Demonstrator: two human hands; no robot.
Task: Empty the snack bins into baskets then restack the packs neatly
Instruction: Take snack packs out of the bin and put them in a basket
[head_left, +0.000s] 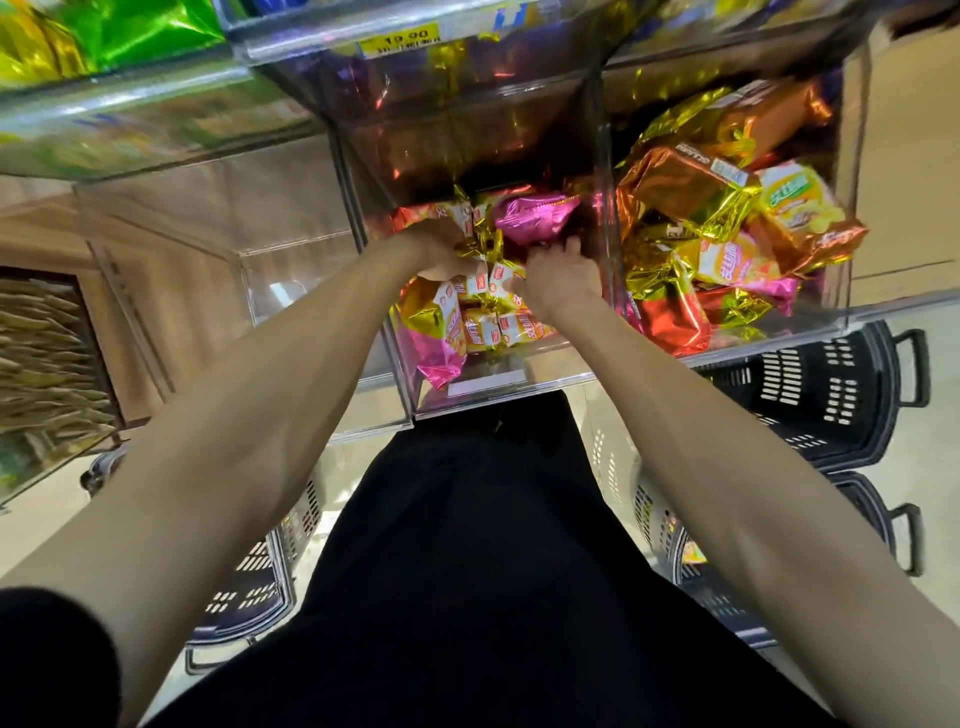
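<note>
Clear shelf bin (493, 387) is holding the packs (483, 330); my left hand (441, 252) and right hand (561, 283) are curling fingers (570, 246) round those lying between them.

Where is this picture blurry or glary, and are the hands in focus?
Head view: motion blur smears the green packs and price label at the top; glare streaks the clear bin wall; the left hand and right hand, gripping snack packs, look fairly sharp.
</note>
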